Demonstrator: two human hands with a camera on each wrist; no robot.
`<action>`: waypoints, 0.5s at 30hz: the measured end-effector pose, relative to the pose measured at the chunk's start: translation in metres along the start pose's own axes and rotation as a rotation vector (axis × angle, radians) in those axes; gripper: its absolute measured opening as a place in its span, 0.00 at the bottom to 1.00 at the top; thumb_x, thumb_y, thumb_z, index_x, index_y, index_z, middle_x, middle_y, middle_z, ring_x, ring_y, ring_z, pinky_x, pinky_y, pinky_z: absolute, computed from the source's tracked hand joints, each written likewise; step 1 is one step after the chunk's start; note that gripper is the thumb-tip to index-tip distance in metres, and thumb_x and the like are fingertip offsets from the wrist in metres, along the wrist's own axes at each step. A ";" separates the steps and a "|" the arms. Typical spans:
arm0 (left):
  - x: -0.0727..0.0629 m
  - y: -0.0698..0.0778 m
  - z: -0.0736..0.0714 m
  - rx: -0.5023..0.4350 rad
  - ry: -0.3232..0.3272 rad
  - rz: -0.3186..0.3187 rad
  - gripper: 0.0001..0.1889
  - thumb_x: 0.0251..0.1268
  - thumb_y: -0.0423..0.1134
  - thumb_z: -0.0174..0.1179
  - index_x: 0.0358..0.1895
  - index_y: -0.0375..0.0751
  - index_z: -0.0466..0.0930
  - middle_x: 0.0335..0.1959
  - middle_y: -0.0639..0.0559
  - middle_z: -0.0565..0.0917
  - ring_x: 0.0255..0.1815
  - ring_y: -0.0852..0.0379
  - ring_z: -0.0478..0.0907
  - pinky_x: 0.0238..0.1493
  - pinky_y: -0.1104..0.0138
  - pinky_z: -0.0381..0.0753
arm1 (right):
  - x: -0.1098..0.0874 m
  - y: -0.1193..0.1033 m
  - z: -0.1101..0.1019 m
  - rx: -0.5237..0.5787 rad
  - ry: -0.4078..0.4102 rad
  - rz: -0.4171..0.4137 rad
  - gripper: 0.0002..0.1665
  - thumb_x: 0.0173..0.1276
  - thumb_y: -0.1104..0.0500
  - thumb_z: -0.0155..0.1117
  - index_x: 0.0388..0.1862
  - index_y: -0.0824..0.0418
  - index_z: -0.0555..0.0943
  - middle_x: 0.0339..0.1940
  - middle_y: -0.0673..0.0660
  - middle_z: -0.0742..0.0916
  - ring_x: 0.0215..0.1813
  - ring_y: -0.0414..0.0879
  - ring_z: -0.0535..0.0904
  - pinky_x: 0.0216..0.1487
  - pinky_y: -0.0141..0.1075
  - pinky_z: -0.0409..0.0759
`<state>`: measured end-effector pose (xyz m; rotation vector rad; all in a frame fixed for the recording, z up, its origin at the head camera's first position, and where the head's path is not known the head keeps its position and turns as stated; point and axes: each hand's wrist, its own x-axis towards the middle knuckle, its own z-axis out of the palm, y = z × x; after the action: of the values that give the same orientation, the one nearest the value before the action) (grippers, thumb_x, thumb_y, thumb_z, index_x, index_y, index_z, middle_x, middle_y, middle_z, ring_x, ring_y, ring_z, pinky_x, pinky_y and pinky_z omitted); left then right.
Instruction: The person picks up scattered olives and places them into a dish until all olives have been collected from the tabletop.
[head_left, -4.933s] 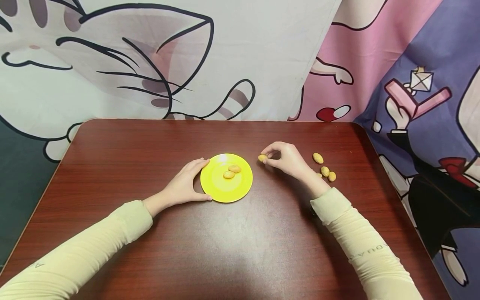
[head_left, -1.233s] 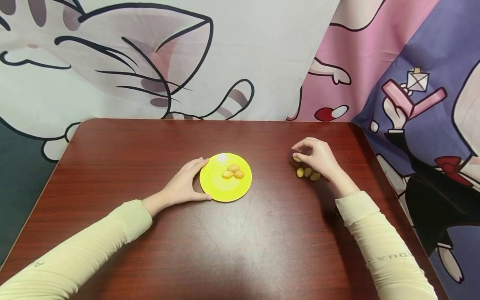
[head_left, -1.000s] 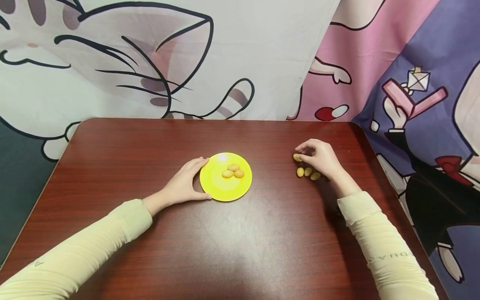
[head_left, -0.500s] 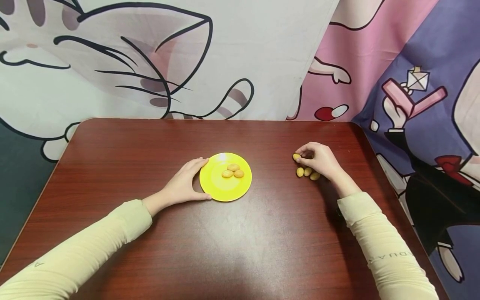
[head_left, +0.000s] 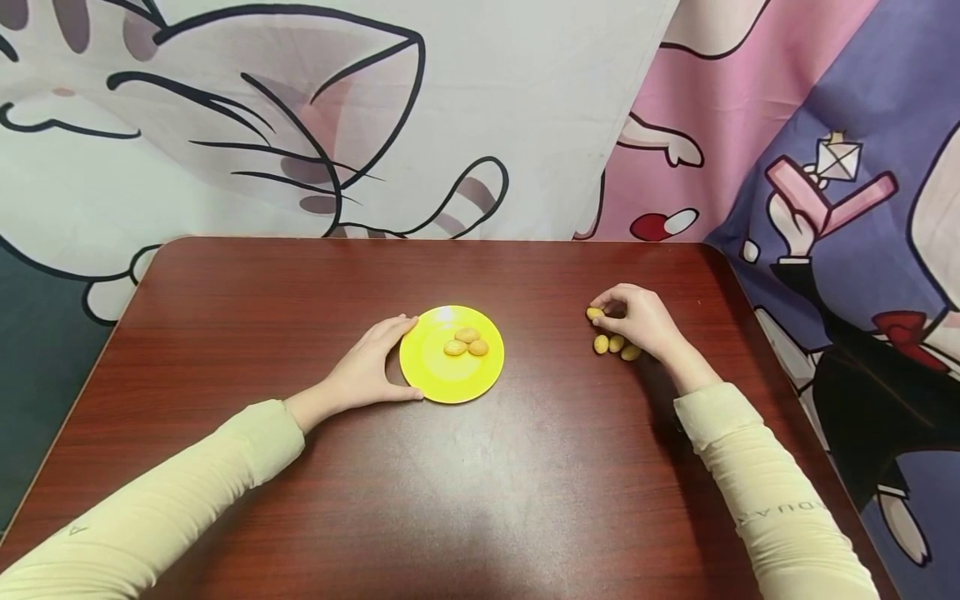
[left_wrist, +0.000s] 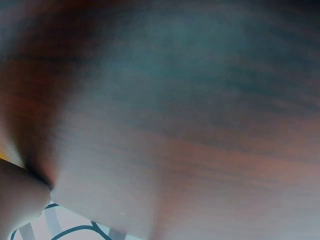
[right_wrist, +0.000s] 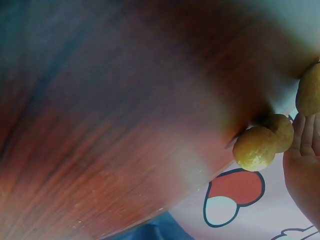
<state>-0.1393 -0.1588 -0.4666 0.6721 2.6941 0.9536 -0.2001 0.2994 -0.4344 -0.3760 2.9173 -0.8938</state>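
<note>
In the head view, a yellow plate (head_left: 420, 367) holds three small yellow-brown potatoes (head_left: 477, 347) grouped near its middle. My left hand (head_left: 363, 367) is spread along the plate's left side, with thumb and fingers nearly straight at the rim. To the right, my right hand (head_left: 637, 318) pinches one small potato (head_left: 595, 313) between thumb and fingers, low over the table. Three more loose potatoes (head_left: 602, 344) lie just below that hand, one partly behind it. The right wrist view has potatoes (right_wrist: 254, 148) close up beside the fingers; the left wrist view is mostly blurred tabletop.
The dark red wooden table (head_left: 465, 483) has rounded far corners. Behind it hangs a white cloth (head_left: 555, 108) with a cartoon cat, and a pink and purple cloth (head_left: 750, 100) covers the right side.
About five seconds ago two potatoes lay on the plate and my right hand held one beside it; three lie there now. The right hand moved right to the loose potatoes, barely shifting this last second.
</note>
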 end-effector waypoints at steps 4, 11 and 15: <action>-0.001 0.000 0.000 -0.003 0.000 0.001 0.61 0.49 0.53 0.85 0.84 0.37 0.57 0.85 0.36 0.61 0.87 0.37 0.55 0.81 0.37 0.63 | 0.000 -0.001 0.000 0.001 0.003 -0.005 0.11 0.68 0.62 0.76 0.49 0.63 0.90 0.43 0.62 0.90 0.48 0.57 0.88 0.54 0.46 0.79; 0.000 -0.001 0.001 0.004 0.001 0.001 0.61 0.49 0.53 0.84 0.84 0.38 0.57 0.85 0.36 0.61 0.86 0.37 0.55 0.81 0.37 0.63 | 0.001 -0.005 0.002 -0.012 0.031 -0.049 0.11 0.68 0.61 0.77 0.48 0.62 0.90 0.42 0.61 0.91 0.47 0.56 0.87 0.54 0.47 0.79; 0.000 -0.002 0.001 0.008 0.000 -0.004 0.61 0.49 0.53 0.84 0.84 0.38 0.57 0.85 0.36 0.61 0.86 0.37 0.55 0.81 0.37 0.63 | 0.002 -0.011 0.005 -0.021 0.046 -0.075 0.10 0.68 0.61 0.77 0.47 0.61 0.91 0.42 0.60 0.90 0.47 0.55 0.87 0.53 0.47 0.79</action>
<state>-0.1394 -0.1594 -0.4684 0.6687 2.6995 0.9420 -0.1993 0.2876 -0.4323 -0.4757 2.9750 -0.8936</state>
